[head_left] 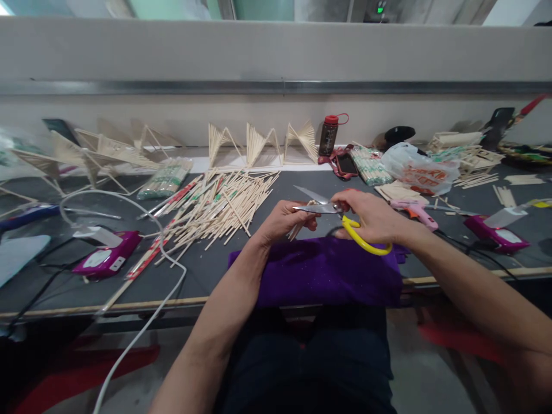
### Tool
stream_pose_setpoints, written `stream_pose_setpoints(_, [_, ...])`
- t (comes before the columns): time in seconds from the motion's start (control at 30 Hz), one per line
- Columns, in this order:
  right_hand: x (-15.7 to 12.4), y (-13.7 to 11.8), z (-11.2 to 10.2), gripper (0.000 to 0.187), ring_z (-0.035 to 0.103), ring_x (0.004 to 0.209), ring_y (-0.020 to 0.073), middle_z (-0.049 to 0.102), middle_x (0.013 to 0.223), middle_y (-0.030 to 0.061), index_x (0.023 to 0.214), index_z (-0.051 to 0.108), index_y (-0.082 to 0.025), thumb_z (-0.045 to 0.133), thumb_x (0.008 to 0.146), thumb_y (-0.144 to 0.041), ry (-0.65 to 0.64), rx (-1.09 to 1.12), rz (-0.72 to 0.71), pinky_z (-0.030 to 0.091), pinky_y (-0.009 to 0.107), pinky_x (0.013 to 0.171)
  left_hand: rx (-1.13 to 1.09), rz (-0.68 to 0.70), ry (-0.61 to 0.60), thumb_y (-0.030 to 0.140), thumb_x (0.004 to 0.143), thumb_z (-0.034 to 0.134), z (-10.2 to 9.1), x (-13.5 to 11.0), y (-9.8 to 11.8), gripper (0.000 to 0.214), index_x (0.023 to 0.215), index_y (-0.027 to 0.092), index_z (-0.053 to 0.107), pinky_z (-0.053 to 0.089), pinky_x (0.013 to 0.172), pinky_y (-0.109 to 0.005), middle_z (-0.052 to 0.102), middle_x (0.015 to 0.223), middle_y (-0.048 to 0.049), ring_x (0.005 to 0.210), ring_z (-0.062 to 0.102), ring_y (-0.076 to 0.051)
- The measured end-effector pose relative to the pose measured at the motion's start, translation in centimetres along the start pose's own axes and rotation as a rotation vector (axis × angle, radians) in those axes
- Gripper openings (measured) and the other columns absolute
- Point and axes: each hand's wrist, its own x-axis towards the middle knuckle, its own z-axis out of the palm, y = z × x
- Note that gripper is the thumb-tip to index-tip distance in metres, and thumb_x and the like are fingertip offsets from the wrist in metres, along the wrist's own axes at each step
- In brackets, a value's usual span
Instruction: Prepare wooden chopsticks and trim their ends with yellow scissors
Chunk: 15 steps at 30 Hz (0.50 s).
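Observation:
My right hand (366, 215) is closed on a pair of scissors (319, 208) with a yellow handle, and the blades stand apart, pointing left. Several short pale wooden sticks (295, 231) are pinched in the fingers of my left hand (282, 221), right beside the blades. Whether a blade touches the sticks I cannot tell. Beneath both hands a purple cloth (328, 273) lies over the table's front edge. A loose heap of wooden sticks (228, 207) spreads to the left of my left hand.
Twisted stick models (261, 144) stand along the back, beside a red-capped bottle (329, 135). To the right lie a phone (346, 164), a plastic bag (420, 169) and a pink glue gun (416, 214). Purple power sockets (107, 256) sit at both sides; a white cable (166, 253) loops over the left.

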Motion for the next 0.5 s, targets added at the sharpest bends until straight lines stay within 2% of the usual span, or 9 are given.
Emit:
stream_pose_setpoints(0.3, [0.5,-0.4,-0.7,0.056,0.054,0.090,0.0246,0.059,0.105,0.0086,0.115,0.048,-0.021,0.065,0.069,-0.048,-0.026,-0.030,-0.050,0.040,0.035,0.076,0.084,0.023,-0.038,0.038,0.077,0.064,-0.1,-0.3,0.2,0.029,0.077,0.009,0.070,0.049,0.058,-0.022,0.068,0.068,-0.0085,0.064,0.064,-0.014])
stream_pose_setpoints(0.5, [0.5,-0.3,-1.2,0.053,0.054,0.087,0.0241,0.059,0.101,0.0081,0.113,0.050,-0.021,0.064,0.070,-0.048,-0.050,-0.054,-0.076,0.039,0.035,0.075,0.079,0.007,-0.048,0.035,0.077,0.064,0.0,-0.1,0.0,0.028,0.083,0.008,0.069,0.046,0.054,-0.021,0.068,0.068,-0.0087,0.063,0.063,-0.014])
